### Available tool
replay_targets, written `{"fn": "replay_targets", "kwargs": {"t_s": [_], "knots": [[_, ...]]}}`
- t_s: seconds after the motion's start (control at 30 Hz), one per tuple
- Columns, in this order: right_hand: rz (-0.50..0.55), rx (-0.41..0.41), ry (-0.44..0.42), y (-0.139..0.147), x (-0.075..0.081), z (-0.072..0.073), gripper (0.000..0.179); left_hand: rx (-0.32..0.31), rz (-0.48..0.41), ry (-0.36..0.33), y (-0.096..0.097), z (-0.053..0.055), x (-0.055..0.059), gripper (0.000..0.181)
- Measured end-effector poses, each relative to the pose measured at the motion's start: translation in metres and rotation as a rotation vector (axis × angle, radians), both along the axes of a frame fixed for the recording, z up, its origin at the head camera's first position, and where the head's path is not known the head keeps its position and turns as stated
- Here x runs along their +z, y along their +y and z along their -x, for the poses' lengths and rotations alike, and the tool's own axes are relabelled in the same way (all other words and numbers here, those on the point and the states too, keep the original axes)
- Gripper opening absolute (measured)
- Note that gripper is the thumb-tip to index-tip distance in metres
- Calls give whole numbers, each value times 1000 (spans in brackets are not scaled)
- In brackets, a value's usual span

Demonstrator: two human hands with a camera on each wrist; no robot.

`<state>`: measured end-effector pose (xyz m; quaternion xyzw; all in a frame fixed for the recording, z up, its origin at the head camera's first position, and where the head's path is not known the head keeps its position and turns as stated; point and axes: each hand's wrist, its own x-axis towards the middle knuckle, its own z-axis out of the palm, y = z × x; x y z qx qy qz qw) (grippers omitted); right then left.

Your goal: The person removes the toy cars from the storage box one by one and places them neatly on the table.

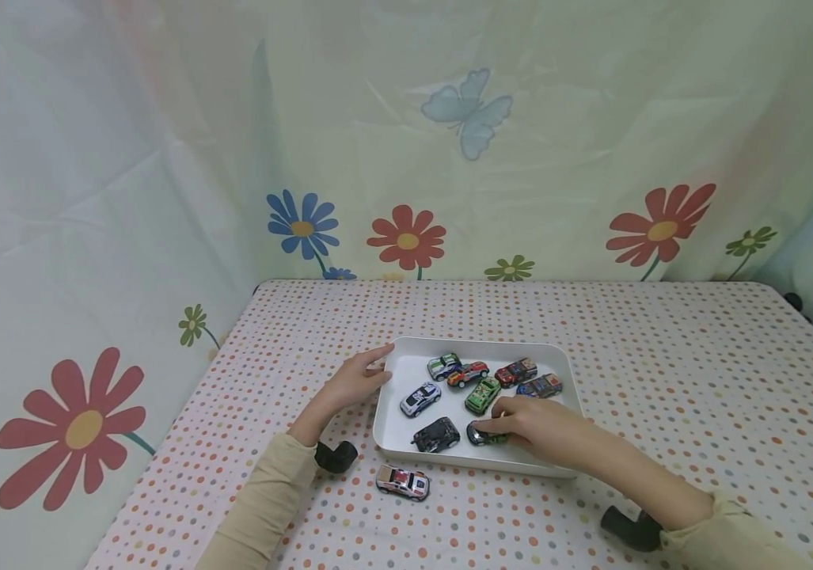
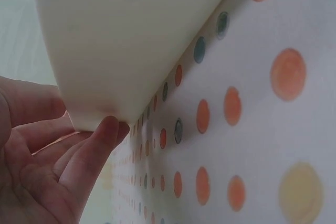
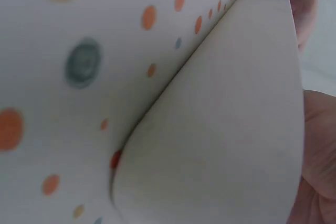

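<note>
The desk (image 1: 677, 372) wore a pale cover (image 1: 335, 317), sprinkled with orange, yellow and grey-green dots (and rounded off at its 2 far corners). 2 things lay directly on it: 1 shallow white tray (image 1: 393, 427), round-cornered, its long sides running left to right, and 1 white, red and tan toy car (image 1: 403, 483), upright on its wheels, near the tray's near-left corner but not touching.

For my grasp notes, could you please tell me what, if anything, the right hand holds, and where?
The right hand holds a green-and-black toy car from above, around its middle.
</note>
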<state>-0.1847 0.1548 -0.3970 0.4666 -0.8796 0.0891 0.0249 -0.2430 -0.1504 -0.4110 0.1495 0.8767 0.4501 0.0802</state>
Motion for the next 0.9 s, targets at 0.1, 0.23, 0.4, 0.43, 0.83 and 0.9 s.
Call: {"fn": "replay_targets", "kwargs": {"t_s": [0.1, 0.23, 0.4, 0.43, 0.83, 0.9], "knots": [[-3, 4, 3, 4, -2, 0, 47, 4, -2, -4, 0, -1, 1, 49], [10, 36, 34, 6, -4, 0, 49, 4, 1, -4, 0, -2, 1, 49], [3, 37, 25, 5, -2, -1, 47, -3, 9, 3, 0, -2, 0, 49], [-5, 31, 21, 4, 0, -1, 46, -2, 9, 2, 0, -2, -1, 49], [47, -30, 4, -4, 21, -11, 43, -6, 14, 5, 1, -2, 0, 48], [65, -27, 8, -4, 25, -13, 44, 0, 16, 8, 1, -2, 0, 48]]}}
